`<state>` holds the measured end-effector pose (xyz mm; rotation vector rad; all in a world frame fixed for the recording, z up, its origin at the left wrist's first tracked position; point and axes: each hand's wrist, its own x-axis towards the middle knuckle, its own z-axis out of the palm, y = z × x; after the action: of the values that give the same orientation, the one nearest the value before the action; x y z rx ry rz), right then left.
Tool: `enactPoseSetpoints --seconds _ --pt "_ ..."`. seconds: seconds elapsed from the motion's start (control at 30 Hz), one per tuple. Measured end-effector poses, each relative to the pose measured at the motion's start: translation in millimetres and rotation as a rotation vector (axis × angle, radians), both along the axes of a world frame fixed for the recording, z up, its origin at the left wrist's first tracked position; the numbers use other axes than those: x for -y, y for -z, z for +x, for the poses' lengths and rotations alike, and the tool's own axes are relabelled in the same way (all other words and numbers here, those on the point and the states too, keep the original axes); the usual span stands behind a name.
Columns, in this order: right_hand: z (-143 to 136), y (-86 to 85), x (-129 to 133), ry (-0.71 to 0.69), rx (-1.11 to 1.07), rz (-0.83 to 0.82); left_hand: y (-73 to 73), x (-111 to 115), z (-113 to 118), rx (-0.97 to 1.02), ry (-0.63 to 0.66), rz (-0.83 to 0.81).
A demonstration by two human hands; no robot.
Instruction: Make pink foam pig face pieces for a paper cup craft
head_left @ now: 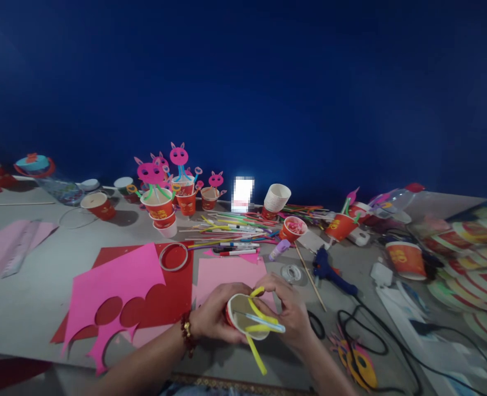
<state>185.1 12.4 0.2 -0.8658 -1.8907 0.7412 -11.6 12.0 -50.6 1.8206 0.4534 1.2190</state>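
Note:
Near the front edge of the table, my left hand (212,316) is wrapped round a red paper cup (243,305) with its open mouth tilted up toward me. Fuzzy yellow pipe cleaners (256,355) stick out over the rim, one bent end hanging down at the front. A pale bluish-white strip (274,325) also leans out of the cup. My right hand (286,305) is closed at the right side of the rim, its fingers on a yellow pipe cleaner. Its fingertips are partly hidden. Beneath the hands lies pale pink paper (230,275).
Cut pink paper (115,280) lies on red paper (181,297) at left. Cups with pink animal figures (156,203) and loose pipe cleaners (235,225) stand behind. A blue glue gun (334,275), its black cord and a power strip (408,330) are at right, beside stacked cups (470,269).

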Motion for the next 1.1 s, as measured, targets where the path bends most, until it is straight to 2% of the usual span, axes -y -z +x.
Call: enactPoseSetpoints --seconds 0.17,0.47,0.57,0.77,0.87,1.0,1.1 --pt "-2.4 2.5 -0.7 0.03 -0.019 -0.017 0.3 -0.3 0.2 0.0 -0.005 -0.035" --pt "0.0 7.0 0.0 0.015 -0.023 -0.042 14.0 2.9 -2.0 0.028 0.006 -0.092" --pt "1.4 8.1 0.8 -0.005 -0.056 -0.11 17.3 4.2 -1.5 0.07 0.021 -0.196" --pt "4.1 14.4 2.8 -0.058 -0.164 -0.137 20.5 5.2 -1.3 0.276 0.098 -0.587" --pt "2.0 15.1 4.1 -0.119 -0.146 -0.144 19.5 6.4 -0.6 0.295 0.142 -0.645" --pt "-6.7 6.7 4.7 -0.242 -0.111 -0.248 17.7 6.8 3.1 0.299 0.202 -0.687" --pt "-11.8 0.7 4.9 -0.263 -0.149 -0.292 18.0 4.8 4.1 0.283 0.237 -0.689"
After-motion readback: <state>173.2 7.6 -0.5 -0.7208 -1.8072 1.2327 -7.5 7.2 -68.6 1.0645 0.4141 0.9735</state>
